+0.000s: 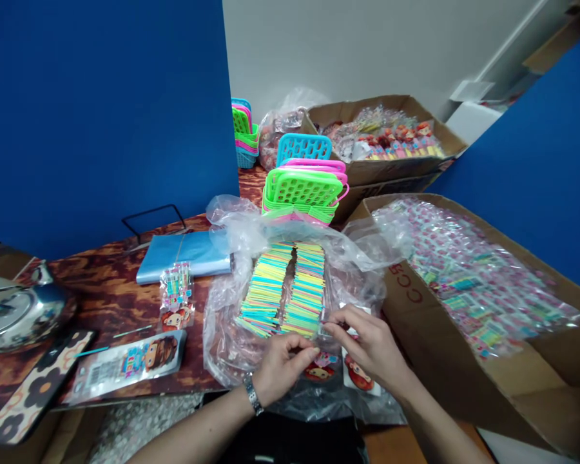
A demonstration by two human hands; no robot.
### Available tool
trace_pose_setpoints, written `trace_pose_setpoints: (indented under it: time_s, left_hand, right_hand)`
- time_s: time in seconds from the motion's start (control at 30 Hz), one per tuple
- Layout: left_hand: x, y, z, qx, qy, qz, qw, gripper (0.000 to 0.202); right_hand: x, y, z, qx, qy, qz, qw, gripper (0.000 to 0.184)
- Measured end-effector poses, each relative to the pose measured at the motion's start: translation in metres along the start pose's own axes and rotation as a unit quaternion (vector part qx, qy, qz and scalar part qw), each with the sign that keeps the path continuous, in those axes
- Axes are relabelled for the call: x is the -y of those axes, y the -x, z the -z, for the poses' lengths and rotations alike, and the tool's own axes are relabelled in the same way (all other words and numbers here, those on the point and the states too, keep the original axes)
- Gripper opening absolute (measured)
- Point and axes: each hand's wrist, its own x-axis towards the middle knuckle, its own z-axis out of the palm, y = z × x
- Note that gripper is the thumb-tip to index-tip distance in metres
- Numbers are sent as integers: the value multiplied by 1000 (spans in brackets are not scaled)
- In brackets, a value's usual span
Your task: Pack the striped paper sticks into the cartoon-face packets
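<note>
A pile of thin pastel-coloured sticks (285,290) lies in two rows on a crumpled clear plastic bag (232,322). My left hand (283,370), with a watch on its wrist, is pinched at the near end of the pile. My right hand (367,345) pinches a small clear packet (326,332) right beside the sticks. Under my hands lie small packets printed with a cartoon face (360,377). A filled packet of sticks (175,296) stands to the left on the wooden table (106,283).
Stacked green, pink and blue plastic baskets (304,187) stand behind the sticks. An open cardboard box (468,283) of packets sits on the right, another box (391,138) behind it. A blue sheet stack (183,254), a phone (33,386), a flat printed packet (125,364) and a metal pot (19,312) lie left.
</note>
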Motion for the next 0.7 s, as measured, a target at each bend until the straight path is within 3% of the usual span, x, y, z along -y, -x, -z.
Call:
trace_pose_setpoints:
  time_s: [0.3,0.43,0.57,0.63,0.7]
  left_hand:
    - [19,2,21,-56,18,37,998,22]
    - [19,3,23,-26,23,22,999,22]
    - [23,4,27,-19,59,55,997,27]
    - [26,6,29,-28,79,71,994,29]
    - [29,9,29,-25,92,83,992,30]
  right_hand:
    - [-4,-5,-29,3,-63,41,997,14]
    - [1,-7,-31,-1,-67,36,997,13]
    - [-12,-10,-34,37,-104,-9,994,18]
    - [-27,-14,-40,54,-75,-38,995,25]
    - [-42,-20,-51,72,52,-43,995,26]
